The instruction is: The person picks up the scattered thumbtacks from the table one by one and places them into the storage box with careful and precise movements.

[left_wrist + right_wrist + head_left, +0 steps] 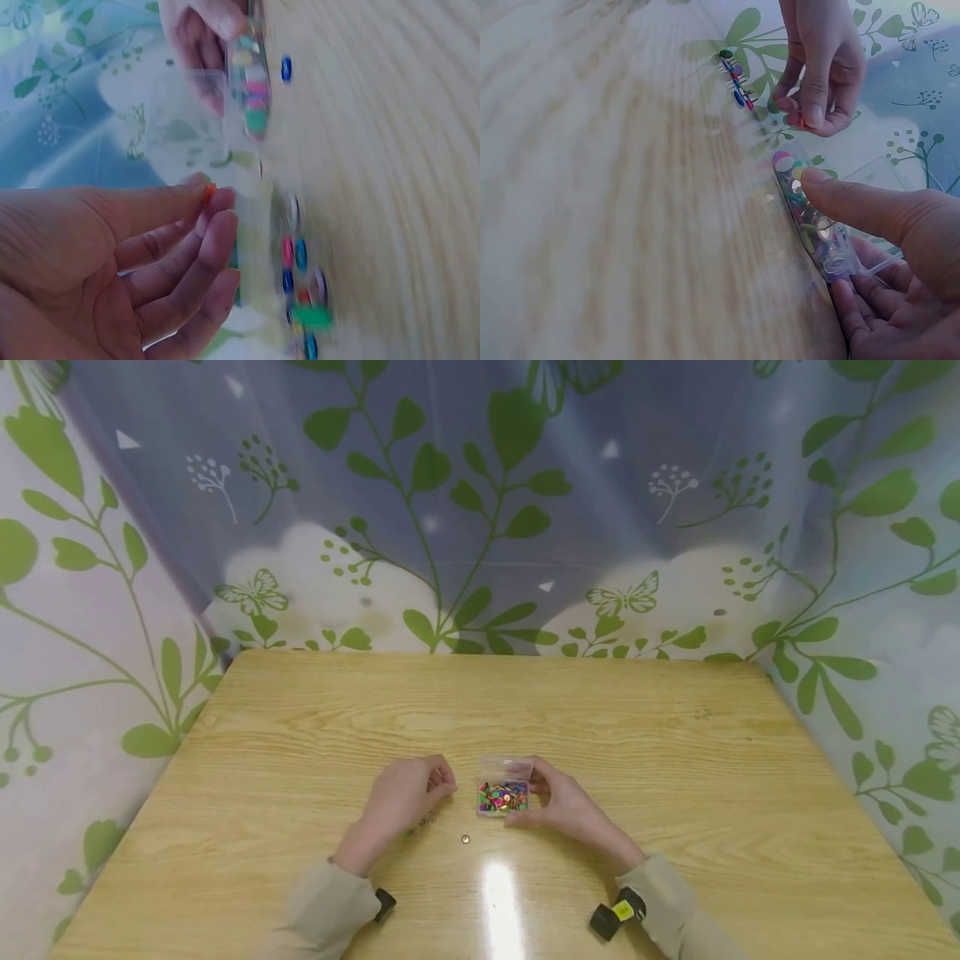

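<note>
My left hand (402, 795) is held above the table, left of a small clear plastic box (491, 814). Between its thumb and index fingertips it pinches an orange thumbtack (210, 192); most of the tack is hidden. My right hand (567, 807) grips the box at its right side, thumb along the near edge and other fingers behind. The box's clear lid (504, 767) stands raised at the back. Inside lie many colored thumbtacks (501, 795). Several loose thumbtacks (301, 255) lie on the table beneath the left hand, pins showing in the right wrist view.
A single thumbtack (465, 839) lies apart on the wooden table (300, 718), in front of the box. A curtain (480, 527) with leaf prints hangs behind the table's far edge and along both sides. Each wrist wears a black strap.
</note>
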